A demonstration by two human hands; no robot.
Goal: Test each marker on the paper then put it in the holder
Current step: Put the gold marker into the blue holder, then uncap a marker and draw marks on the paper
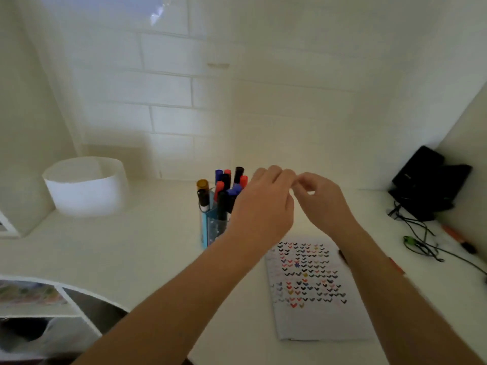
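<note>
A clear blue holder (208, 227) stands mid-desk with several markers (224, 188) upright in it, capped black, red, blue and amber. The paper (316, 320), covered in rows of small coloured check marks, lies to its right. My left hand (263, 206) hovers just right of the holder, back toward me, fingers curled forward with the tips hidden. My right hand (321, 198) meets it fingertip to fingertip, thumb and fingers curled into a loop with nothing visible inside. No marker shows between the hands. A dark marker (342, 255) and a red one (395, 264) peek out beside my right forearm.
A white round container (87, 188) sits at the back left. Black devices (427, 180) with tangled cables (421, 243) fill the right corner, and an orange marker (458, 238) lies near them. White shelf compartments (52, 306) sit below the desk edge at the left.
</note>
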